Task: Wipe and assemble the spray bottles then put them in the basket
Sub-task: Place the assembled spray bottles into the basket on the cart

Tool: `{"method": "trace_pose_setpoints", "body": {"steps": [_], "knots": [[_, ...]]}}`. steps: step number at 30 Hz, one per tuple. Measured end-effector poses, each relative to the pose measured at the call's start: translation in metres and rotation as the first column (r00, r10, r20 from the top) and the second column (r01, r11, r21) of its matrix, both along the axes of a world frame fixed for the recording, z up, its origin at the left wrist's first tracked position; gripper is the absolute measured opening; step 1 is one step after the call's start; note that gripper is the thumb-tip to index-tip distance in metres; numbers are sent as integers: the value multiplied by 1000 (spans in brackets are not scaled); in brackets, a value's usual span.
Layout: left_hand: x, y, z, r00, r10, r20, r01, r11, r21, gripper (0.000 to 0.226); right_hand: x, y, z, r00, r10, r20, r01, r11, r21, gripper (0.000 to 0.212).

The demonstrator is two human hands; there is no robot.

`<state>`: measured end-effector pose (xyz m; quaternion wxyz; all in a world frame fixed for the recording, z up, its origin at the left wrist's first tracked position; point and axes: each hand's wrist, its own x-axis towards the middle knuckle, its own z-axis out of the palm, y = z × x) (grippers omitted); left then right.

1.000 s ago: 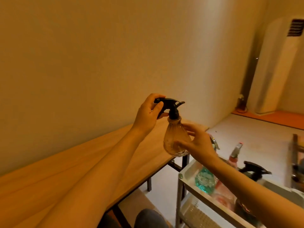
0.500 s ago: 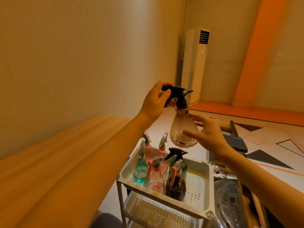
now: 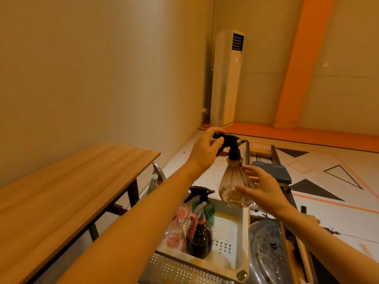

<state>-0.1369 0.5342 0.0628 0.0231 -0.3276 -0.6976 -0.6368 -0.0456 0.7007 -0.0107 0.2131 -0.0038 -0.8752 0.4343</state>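
Note:
I hold a clear ribbed spray bottle (image 3: 231,185) in the air above the basket. My left hand (image 3: 205,152) grips its black trigger head (image 3: 229,141) from the left. My right hand (image 3: 262,187) cups the round body from the right, fingers spread and lightly bent. Below, the white perforated basket (image 3: 227,232) on a cart holds several spray bottles: a dark one with a pink trigger (image 3: 198,236), a green one with a black trigger (image 3: 203,199), and pink ones (image 3: 176,232) partly hidden by my left forearm.
A wooden table (image 3: 67,185) runs along the wall at left. A lower perforated cart shelf (image 3: 176,271) shows beneath the basket. A round metal basin (image 3: 266,253) sits right of the cart. A white standing air conditioner (image 3: 229,78) is in the far corner.
The view has swung right and down from the table toward the cart. Both hands carried the clear bottle lower, nearer the basket. Grips look unchanged.

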Motion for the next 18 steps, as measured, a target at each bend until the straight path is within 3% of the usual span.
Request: {"method": "trace_pose_setpoints", "body": {"steps": [5, 8, 13, 18], "knots": [[-3, 8, -40, 999, 13, 33, -9, 991, -135, 16, -7, 7, -43, 988, 35, 148, -18, 993, -115, 77], [-4, 10, -55, 999, 33, -16, -36, 968, -248, 23, -15, 10, -61, 973, 85, 216, -48, 985, -167, 70], [-5, 11, -67, 1000, 28, -4, -27, 918, -396, 29, -31, 14, -87, 942, 133, 308, -84, 983, -165, 63], [-11, 16, -74, 995, 12, 101, 36, 889, -456, 33, -45, 22, -101, 926, 144, 350, -102, 986, -135, 61]]}}
